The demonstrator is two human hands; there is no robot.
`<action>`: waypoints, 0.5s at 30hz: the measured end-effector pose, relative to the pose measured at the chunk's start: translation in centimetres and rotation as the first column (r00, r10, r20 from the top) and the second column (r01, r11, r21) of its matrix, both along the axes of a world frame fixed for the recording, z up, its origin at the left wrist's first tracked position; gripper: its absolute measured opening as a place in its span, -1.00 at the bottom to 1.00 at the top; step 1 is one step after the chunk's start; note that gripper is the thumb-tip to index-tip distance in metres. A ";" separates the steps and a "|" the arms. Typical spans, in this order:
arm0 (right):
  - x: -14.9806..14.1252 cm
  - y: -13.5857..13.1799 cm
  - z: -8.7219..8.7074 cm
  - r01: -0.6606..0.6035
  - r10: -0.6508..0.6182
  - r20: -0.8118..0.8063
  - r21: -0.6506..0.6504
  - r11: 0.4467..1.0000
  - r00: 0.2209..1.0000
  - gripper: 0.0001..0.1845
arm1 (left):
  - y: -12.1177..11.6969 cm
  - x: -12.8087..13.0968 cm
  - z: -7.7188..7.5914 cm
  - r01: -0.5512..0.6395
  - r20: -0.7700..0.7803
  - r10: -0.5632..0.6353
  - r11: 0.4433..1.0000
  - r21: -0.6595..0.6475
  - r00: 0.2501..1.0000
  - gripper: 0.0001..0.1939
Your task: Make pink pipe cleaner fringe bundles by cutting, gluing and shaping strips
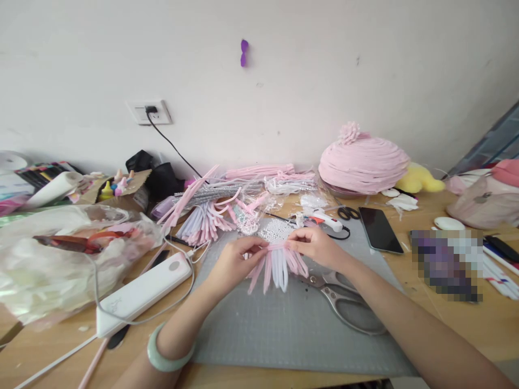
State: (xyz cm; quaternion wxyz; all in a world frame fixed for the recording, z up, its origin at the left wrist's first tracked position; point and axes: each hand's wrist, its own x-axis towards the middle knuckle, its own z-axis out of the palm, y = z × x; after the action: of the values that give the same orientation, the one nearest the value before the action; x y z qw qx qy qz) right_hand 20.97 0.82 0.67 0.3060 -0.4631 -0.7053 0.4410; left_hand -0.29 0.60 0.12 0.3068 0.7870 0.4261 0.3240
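Note:
Between my two hands hangs a fringe of pink and white pipe cleaner loops (279, 270), fanned out over the grey cutting mat (259, 335). My left hand (243, 258) pinches the top band of the fringe at its left end. At the right end, the fingertips of my right hand (314, 246) close on the same band. Just beyond my fingers lies a bag of silvery beads (275, 229). Large metal scissors (344, 300) rest on the mat under my right forearm, their blades partly hidden.
Pink and lilac pipe cleaner bundles (208, 219) lie behind on the left. A white power strip (144, 294) with cables crosses the left side. A glue gun (324, 219), a phone (380, 229) and a pink domed piece (363, 165) are at the right.

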 end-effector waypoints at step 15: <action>-0.8 -0.4 -0.1 0.002 0.002 0.059 -0.057 0.998 0.998 -0.79 | -0.7 0.4 0.4 0.086 -0.031 -0.098 0.960 -0.267 0.995 -0.79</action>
State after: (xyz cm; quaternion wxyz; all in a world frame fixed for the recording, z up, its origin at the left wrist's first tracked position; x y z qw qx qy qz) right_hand 20.19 0.44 0.61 0.2716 -0.4846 -0.7011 0.4471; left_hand 0.16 -0.06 0.49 0.4146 0.7647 0.4353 0.2320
